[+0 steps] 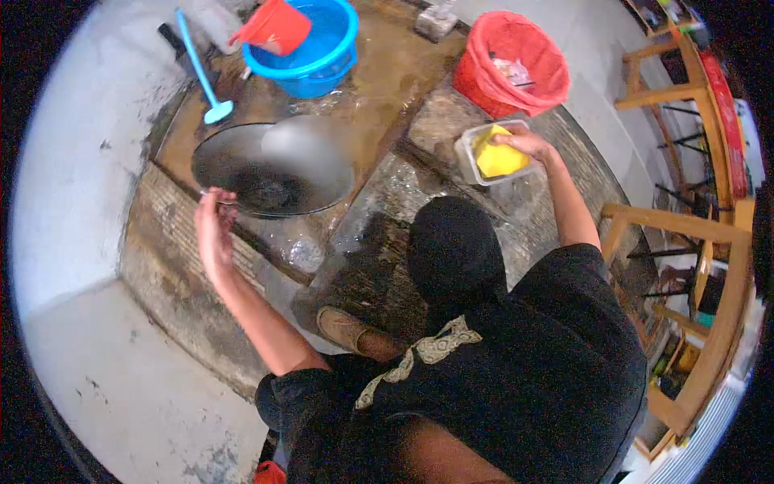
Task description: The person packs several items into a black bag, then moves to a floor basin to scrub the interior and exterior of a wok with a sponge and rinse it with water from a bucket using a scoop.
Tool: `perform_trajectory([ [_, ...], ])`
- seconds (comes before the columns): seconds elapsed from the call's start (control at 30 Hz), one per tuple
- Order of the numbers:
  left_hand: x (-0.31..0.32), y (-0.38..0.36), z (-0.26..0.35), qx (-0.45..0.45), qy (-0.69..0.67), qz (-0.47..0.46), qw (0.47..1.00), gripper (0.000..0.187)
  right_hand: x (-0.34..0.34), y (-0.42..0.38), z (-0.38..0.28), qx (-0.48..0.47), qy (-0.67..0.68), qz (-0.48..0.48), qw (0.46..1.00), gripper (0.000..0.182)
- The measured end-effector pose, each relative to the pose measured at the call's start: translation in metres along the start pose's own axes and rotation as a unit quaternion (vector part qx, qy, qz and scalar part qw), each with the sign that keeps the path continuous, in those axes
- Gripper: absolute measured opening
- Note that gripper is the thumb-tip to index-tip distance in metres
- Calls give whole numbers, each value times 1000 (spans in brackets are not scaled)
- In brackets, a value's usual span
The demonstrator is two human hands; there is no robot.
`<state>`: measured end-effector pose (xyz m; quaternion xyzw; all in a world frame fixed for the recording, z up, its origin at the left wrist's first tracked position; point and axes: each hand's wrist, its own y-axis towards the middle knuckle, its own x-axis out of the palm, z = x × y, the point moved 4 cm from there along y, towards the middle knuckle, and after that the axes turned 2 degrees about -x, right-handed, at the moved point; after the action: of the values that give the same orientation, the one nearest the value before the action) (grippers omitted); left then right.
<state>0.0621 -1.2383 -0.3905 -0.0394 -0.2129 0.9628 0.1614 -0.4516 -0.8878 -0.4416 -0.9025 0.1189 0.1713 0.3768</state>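
My left hand (216, 230) is at the near left rim of a large dark wok (322, 189), its fingers closed at the edge; what they hold is too small to make out. The wok lies on the wet floor, with a grey blur over its upper part. On the right, my right hand (526, 143) is closed on a yellow sponge or cloth (500, 160), which sits inside a clear rectangular plastic container (476, 172).
A blue basin (325, 66) with a red scoop (278, 28) stands at the back. Left of it leans a light-blue long-handled tool (196, 60). A red lined bin (476, 77) stands back right. Wooden stools (693, 89) line the right; a wall (72, 177) bounds the left.
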Motion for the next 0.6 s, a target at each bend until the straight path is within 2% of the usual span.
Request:
perform_trajectory([
  [0.13,14,2,40,21,-17,-34,999,29,-6,-28,-39,-34,-197,81,976,54],
  [0.17,16,6,46,29,-16,-52,998,31,-5,-26,-35,-48,-216,103,970,55],
  [0.23,31,-3,64,15,-1,-33,999,35,-4,-16,-20,-76,-256,148,952,57],
  [0.27,36,-6,69,20,8,-33,999,35,2,-10,-16,-52,-265,87,959,56],
  [0.33,35,5,66,17,18,-53,998,41,15,-4,-17,-33,-214,30,976,62],
  [0.37,31,11,61,31,27,-59,997,49,19,-5,-22,44,-236,-4,971,66],
  [0.4,30,11,62,36,52,-63,996,54,21,-8,-26,54,-263,-21,963,66],
  [0.43,27,19,57,27,53,-69,996,57,26,-23,-40,84,-173,-57,980,65],
  [0.47,20,23,53,17,35,-70,997,59,27,-30,-45,119,-152,-64,979,62],
  [0.53,25,12,60,18,37,-61,997,60,33,-7,-13,95,-20,-131,987,57],
  [0.57,20,10,56,20,32,-55,998,59,34,-3,-3,87,1,-109,990,58],
  [0.6,12,16,49,26,19,-55,998,59,29,10,15,83,-46,-41,995,64],
])
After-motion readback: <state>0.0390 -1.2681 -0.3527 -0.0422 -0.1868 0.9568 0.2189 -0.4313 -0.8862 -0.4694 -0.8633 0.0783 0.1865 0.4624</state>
